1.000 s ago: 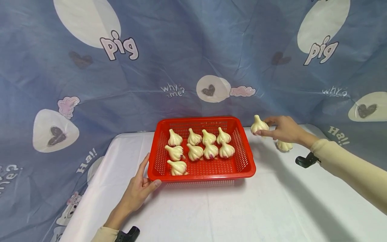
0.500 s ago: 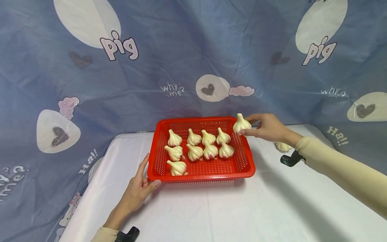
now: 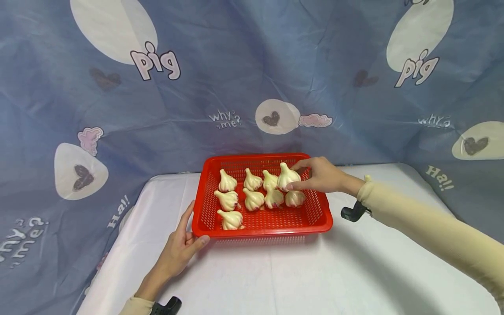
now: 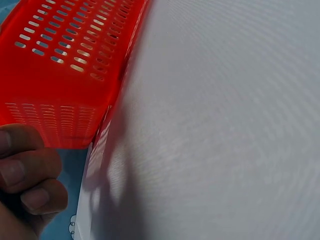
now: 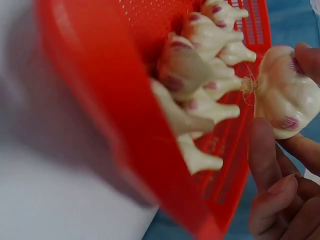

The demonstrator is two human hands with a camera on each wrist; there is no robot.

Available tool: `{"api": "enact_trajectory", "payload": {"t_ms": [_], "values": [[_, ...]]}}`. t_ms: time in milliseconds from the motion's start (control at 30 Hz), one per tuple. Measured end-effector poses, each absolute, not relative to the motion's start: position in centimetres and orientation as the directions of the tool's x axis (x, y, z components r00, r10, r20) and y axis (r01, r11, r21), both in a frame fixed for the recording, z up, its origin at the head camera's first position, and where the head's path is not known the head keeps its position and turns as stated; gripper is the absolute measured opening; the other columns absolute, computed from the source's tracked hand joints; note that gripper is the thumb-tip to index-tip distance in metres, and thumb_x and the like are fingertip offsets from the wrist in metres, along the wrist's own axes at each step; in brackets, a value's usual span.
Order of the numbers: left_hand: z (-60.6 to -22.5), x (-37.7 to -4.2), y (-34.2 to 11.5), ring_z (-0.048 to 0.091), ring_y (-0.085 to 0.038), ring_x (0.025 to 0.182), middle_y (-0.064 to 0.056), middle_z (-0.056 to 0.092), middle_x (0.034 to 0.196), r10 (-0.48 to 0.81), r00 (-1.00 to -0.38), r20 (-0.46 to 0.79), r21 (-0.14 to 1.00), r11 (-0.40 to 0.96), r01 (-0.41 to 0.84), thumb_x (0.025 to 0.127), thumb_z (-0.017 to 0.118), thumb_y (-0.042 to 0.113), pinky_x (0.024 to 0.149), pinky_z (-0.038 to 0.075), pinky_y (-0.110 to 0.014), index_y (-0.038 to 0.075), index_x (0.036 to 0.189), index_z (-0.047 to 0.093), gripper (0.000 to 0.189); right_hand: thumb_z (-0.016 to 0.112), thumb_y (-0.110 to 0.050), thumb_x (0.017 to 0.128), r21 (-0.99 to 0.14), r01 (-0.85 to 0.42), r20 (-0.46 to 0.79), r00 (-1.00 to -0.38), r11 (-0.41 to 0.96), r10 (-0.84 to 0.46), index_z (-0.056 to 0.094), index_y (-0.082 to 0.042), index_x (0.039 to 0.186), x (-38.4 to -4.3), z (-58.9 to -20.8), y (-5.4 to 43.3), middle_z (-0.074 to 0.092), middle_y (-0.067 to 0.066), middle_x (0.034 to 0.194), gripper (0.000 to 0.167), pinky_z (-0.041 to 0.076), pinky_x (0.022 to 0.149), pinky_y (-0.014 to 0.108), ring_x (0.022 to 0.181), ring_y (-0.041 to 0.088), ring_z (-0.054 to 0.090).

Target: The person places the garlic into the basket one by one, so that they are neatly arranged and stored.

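A red plastic basket [image 3: 260,232] stands on the white-covered table with several garlic bulbs [image 3: 253,199] in rows inside it. My left hand [image 3: 177,251] holds the basket's front left corner, thumb at the rim and index finger along the left side; in the left wrist view its other fingers [image 4: 37,167] are curled beside the basket wall. Over the back right part of the basket, my right hand [image 3: 323,175] grips another garlic bulb [image 3: 288,177] between thumb and fingers. That bulb is held stem up, above the others, with its root end [image 5: 248,87] showing in the right wrist view.
Behind the arm on the right, the stem tip of one more garlic bulb [image 3: 368,178] peeks over the sleeve. A blue printed curtain [image 3: 236,78] hangs directly behind the table [image 3: 283,280]. The basket's raised rim surrounds the bulbs.
My right hand has carried the garlic bulb leftward from the table's right side, across the basket's right rim, to above the bulbs inside. The left hand and basket have stayed in place.
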State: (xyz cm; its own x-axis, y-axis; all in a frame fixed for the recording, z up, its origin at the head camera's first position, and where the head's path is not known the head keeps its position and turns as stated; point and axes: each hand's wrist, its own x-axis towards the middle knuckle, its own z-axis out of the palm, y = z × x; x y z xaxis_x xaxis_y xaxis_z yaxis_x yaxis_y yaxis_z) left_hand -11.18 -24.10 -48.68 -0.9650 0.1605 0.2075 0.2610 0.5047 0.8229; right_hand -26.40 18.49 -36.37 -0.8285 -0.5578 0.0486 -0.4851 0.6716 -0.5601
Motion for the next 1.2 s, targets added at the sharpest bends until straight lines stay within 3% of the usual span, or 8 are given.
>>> {"api": "enact_trajectory", "payload": {"t_ms": [200, 267, 567, 633, 733, 867, 967, 1200], "values": [[-48.7, -11.3, -24.2, 0.028, 0.003, 0.049, 0.015, 0.035, 0.055, 0.169, -0.96, 0.222, 0.827, 0.489, 0.277, 0.094, 0.078, 0.022, 0.041, 0.025, -0.023, 0.032, 0.171, 0.015, 0.1, 0.092, -0.047, 0.08, -0.562, -0.542, 0.053, -0.777, 0.625, -0.627, 0.078, -0.009, 0.124, -26.2, -36.6, 16.1, 0.077, -0.002, 0.101, 0.06, 0.048, 0.062, 0.029, 0.059, 0.012, 0.055], [-48.7, -11.3, -24.2, 0.028, 0.004, 0.049, 0.015, 0.035, 0.055, 0.172, -0.958, 0.229, 0.828, 0.483, 0.285, 0.093, 0.078, 0.021, 0.041, 0.024, -0.023, 0.033, 0.171, 0.016, 0.1, 0.092, -0.045, 0.08, -0.565, -0.557, 0.049, -0.759, 0.609, -0.649, 0.078, -0.01, 0.123, -26.1, -36.7, 15.4, 0.078, -0.002, 0.106, 0.057, 0.051, 0.062, 0.029, 0.061, 0.011, 0.058], [-48.7, -11.2, -24.0, 0.028, 0.004, 0.048, 0.014, 0.035, 0.055, 0.187, -0.947, 0.26, 0.826, 0.465, 0.318, 0.093, 0.079, 0.019, 0.041, 0.024, -0.022, 0.029, 0.171, 0.016, 0.101, 0.094, -0.043, 0.079, -0.614, -0.532, -0.052, -0.709, 0.583, -0.703, 0.078, -0.012, 0.119, -25.5, -37.6, 12.6, 0.075, -0.005, 0.08, 0.053, 0.053, 0.056, 0.027, 0.05, 0.016, 0.062], [-48.7, -11.1, -24.0, 0.028, 0.004, 0.048, 0.014, 0.035, 0.055, 0.184, -0.948, 0.26, 0.829, 0.461, 0.316, 0.092, 0.079, 0.018, 0.041, 0.024, -0.021, 0.029, 0.171, 0.016, 0.101, 0.094, -0.043, 0.08, -0.604, -0.557, -0.052, -0.685, 0.569, -0.726, 0.079, -0.012, 0.117, -25.4, -37.9, 12.1, 0.075, -0.007, 0.078, 0.051, 0.056, 0.061, 0.034, 0.052, 0.015, 0.062], [-48.7, -11.1, -24.0, 0.029, 0.005, 0.048, 0.014, 0.035, 0.055, 0.181, -0.949, 0.259, 0.831, 0.459, 0.315, 0.092, 0.079, 0.018, 0.041, 0.024, -0.021, 0.028, 0.171, 0.017, 0.101, 0.093, -0.046, 0.078, -0.565, -0.6, -0.04, -0.666, 0.567, -0.745, 0.08, -0.015, 0.113, -25.5, -38.2, 11.6, 0.076, -0.012, 0.083, 0.049, 0.054, 0.098, 0.048, 0.063, 0.008, 0.064], [-48.8, -11.2, -24.0, 0.028, 0.005, 0.047, 0.014, 0.035, 0.055, 0.18, -0.95, 0.256, 0.831, 0.461, 0.312, 0.092, 0.079, 0.018, 0.041, 0.024, -0.02, 0.028, 0.171, 0.016, 0.101, 0.094, -0.046, 0.077, -0.56, -0.607, -0.061, -0.649, 0.564, -0.758, 0.081, -0.015, 0.112, -25.6, -38.5, 11.1, 0.079, -0.011, 0.092, 0.049, 0.051, 0.109, 0.048, 0.082, 0.006, 0.072], [-48.8, -11.1, -24.0, 0.028, 0.005, 0.048, 0.014, 0.035, 0.055, 0.181, -0.949, 0.258, 0.83, 0.462, 0.313, 0.092, 0.079, 0.018, 0.041, 0.024, -0.021, 0.029, 0.171, 0.016, 0.102, 0.095, -0.044, 0.076, -0.556, -0.62, -0.067, -0.631, 0.554, -0.773, 0.081, -0.014, 0.11, -25.6, -38.8, 10.8, 0.079, -0.008, 0.097, 0.047, 0.059, 0.085, 0.032, 0.089, 0.009, 0.074], [-48.9, -11.2, -24.0, 0.029, 0.004, 0.048, 0.015, 0.035, 0.055, 0.174, -0.954, 0.246, 0.827, 0.475, 0.3, 0.093, 0.079, 0.019, 0.041, 0.025, -0.021, 0.031, 0.171, 0.015, 0.102, 0.096, -0.041, 0.075, -0.563, -0.623, -0.091, -0.606, 0.543, -0.79, 0.079, -0.012, 0.108, -25.8, -39.3, 9.9, 0.078, -0.008, 0.095, 0.048, 0.057, 0.083, 0.025, 0.092, 0.016, 0.076]]}}
